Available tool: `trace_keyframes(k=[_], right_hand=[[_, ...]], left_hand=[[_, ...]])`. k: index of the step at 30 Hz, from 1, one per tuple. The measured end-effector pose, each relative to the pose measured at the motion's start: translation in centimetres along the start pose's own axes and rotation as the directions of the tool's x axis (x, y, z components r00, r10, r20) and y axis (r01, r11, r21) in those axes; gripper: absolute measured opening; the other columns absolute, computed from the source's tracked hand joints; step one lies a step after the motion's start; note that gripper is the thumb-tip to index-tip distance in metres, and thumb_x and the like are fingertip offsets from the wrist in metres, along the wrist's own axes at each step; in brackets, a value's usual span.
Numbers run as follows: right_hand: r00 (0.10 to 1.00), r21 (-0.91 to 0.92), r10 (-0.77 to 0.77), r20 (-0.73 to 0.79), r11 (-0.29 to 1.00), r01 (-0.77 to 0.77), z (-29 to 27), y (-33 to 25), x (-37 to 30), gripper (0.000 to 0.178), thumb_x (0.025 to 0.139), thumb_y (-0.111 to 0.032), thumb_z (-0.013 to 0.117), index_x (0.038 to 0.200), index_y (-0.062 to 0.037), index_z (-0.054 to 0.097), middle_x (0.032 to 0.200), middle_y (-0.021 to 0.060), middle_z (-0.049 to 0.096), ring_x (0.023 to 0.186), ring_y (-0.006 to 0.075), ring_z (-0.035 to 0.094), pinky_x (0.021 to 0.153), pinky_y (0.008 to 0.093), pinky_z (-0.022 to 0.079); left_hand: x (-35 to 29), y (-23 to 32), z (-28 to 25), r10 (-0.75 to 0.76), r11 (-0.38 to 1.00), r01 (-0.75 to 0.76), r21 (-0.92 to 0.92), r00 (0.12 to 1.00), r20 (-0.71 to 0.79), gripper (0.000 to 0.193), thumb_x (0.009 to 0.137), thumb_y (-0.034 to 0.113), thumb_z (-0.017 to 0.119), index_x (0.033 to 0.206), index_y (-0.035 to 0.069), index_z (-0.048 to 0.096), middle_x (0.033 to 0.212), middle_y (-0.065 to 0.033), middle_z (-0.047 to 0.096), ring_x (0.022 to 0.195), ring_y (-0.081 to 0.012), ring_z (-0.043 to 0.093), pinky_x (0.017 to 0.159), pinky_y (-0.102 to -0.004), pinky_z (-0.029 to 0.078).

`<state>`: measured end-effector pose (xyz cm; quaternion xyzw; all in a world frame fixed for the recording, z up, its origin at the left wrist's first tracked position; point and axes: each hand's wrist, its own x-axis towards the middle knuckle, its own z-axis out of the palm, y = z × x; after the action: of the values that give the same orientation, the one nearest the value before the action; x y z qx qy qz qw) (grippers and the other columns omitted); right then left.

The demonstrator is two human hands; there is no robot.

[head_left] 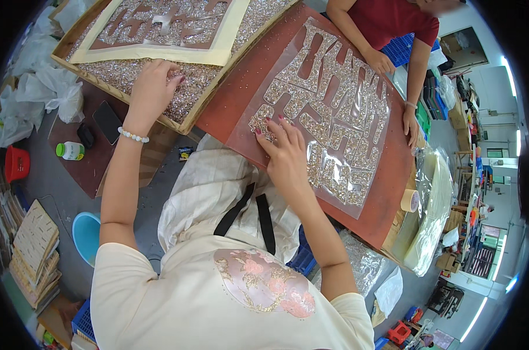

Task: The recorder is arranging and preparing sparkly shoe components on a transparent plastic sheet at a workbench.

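My left hand [152, 93] is over the near part of a shallow tray [77, 71] filled with small glittering stones [197, 81]. Its fingers curl toward the thumb near the stones; what they hold, if anything, is too small to make out. My right hand [287, 153] rests with fingers spread, fingertips on the near left corner of a clear sheet [247, 137]. Glittering stones cover that sheet in cut-out shapes. It lies on a reddish-brown board [387, 201]. Inside the tray, a cream-framed stencil [203, 56] lies on the stones.
Across the board, a person in a dark red top [393, 26] has one hand at the sheet's far edge. A tape roll [409, 200] and plastic film [430, 216] are at the right. To the left are a phone [106, 122], a green-capped bottle [70, 151] and a blue basin [86, 236].
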<state>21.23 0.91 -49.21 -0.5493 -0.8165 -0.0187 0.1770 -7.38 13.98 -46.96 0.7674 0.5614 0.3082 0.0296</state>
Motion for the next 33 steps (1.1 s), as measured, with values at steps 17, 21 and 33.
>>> trace_keyframes(k=[17,21,33], right_hand=[[0.907,0.367,0.33,-0.26,0.903,-0.223,1.8,-2.2,-1.2,0.01,0.081,-0.008,0.068,0.087,-0.0015,0.064,0.099,0.0097,0.065,0.101,0.0293,0.057,0.087,0.0398,0.043],[0.899,0.407,0.362,-0.248,0.881,-0.242,1.8,-2.7,-0.4,0.017,0.077,-0.013,0.074,0.082,-0.0022,0.061,0.093,0.0089,0.062,0.091,0.0282,0.056,0.081,0.0399,0.043],[0.935,0.445,0.284,0.21,0.824,-0.35,2.4,0.8,5.2,0.029,0.072,-0.023,0.079,0.074,-0.0018,0.059,0.076,0.0089,0.055,0.073,0.0249,0.055,0.067,0.0368,0.045]], left_hand=[[-1.0,-1.4,0.4,-0.003,0.999,0.001,0.051,0.999,0.052,0.012,0.08,0.013,0.069,0.082,0.003,0.064,0.09,-0.0112,0.06,0.094,-0.0288,0.056,0.086,-0.0396,0.046],[-1.2,-1.8,0.1,0.007,0.999,-0.007,0.049,1.0,0.01,0.011,0.084,0.013,0.065,0.085,0.002,0.062,0.088,-0.0101,0.058,0.09,-0.0292,0.056,0.08,-0.039,0.046],[-1.2,-1.9,1.0,-0.011,0.999,0.012,0.042,0.999,-0.032,0.013,0.085,0.016,0.065,0.085,0.003,0.062,0.088,-0.0099,0.058,0.09,-0.0283,0.056,0.08,-0.0386,0.047]])
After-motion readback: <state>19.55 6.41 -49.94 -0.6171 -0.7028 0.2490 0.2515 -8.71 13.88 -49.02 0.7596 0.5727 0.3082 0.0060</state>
